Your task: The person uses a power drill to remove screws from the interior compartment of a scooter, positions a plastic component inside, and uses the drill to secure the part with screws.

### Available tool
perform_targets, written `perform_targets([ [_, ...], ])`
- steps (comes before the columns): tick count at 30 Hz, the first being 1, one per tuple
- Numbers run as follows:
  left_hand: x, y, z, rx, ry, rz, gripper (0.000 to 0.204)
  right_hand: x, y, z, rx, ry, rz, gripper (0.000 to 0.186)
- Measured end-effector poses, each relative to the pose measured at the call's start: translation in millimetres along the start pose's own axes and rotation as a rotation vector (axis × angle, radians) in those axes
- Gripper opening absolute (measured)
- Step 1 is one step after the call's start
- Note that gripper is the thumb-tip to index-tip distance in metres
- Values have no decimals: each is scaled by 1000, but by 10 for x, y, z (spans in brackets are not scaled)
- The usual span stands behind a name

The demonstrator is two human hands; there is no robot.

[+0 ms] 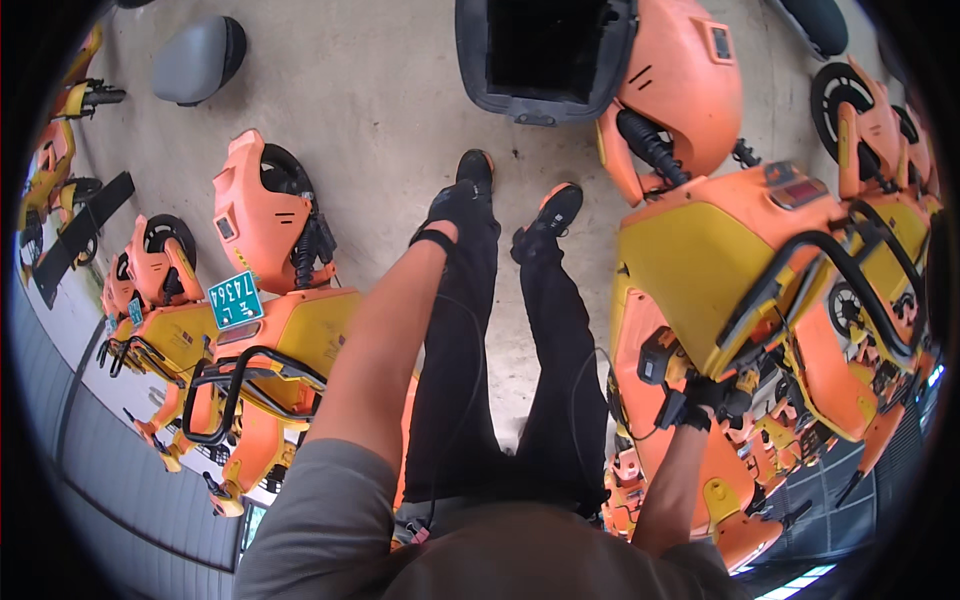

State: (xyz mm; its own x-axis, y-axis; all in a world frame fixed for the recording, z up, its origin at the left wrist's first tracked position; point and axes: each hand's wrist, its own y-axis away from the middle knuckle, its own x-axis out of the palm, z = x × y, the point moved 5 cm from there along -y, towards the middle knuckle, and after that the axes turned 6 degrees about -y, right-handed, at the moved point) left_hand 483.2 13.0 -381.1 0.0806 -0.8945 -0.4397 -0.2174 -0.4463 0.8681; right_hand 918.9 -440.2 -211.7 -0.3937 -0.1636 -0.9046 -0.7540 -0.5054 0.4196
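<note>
My right hand [715, 396], in a black glove, is closed round a yellow-and-black cordless drill [675, 372]. It is beside the yellow side panel [680, 260] of an orange electric scooter [640, 320] on my right. Near that hand is the scooter's black tubular rack [850, 255]; the drill's tip is hard to make out. My left arm reaches forward over my left leg. At its end, my left hand [458, 207] also looks black-gloved and blends into the dark trousers, hiding its fingers. Whether it holds anything does not show.
A second orange-and-yellow scooter [285, 310] with a green plate [235, 300] stands on my left. Ahead on the concrete floor [370, 80] are a grey seat [190, 62] and a black box-like part [535, 108] touching or near the right scooter's fender. More scooters line both sides.
</note>
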Motion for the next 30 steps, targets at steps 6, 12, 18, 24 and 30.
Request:
perform_targets([
  [6, 843, -1078, -139, 75, -83, -401, 26, -296, 45, -11, -202, 417, 265, 52],
  [12, 1196, -1849, 111, -105, -116, -213, 37, -479, 151, 279, 91, 246, 288, 46],
  [18, 1430, -2188, 78, -154, -25, -169, 32, -558, 214, 548, 52, 450, 445, 45],
  [24, 1514, -2201, -18, -62, -53, -166, 29, -538, 218, 560, 84, 392, 419, 47],
  [30, 1145, -1985, -445, 103, -98, -137, 27, -511, 228, 548, 95, 315, 381, 49],
])
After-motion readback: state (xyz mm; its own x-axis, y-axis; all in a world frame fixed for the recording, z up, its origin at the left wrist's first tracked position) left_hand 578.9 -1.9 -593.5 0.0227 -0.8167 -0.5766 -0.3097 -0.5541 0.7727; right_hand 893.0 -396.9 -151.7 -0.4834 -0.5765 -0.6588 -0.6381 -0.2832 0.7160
